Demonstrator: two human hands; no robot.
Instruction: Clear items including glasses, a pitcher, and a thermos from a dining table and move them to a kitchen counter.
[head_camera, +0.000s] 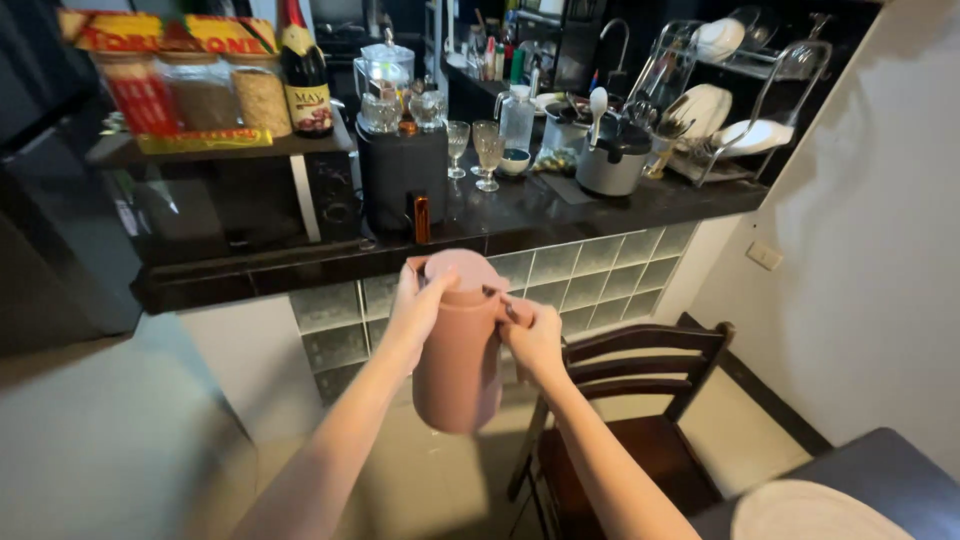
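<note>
The thermos jug (458, 350) looks matt, smooth pink plastic. The surface (560, 215) is glossy dark stone, the chair (640, 400) dark varnished wood, the goblets (487, 152) clear glass.

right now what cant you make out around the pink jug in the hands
- Head view: the pink jug handle, covered by the right hand.
- Jug contents: closed lid and opaque wall hide them.
- Left hand fingers wrap behind the jug.
- Plate on the dark table, cut by the bottom edge.
</note>
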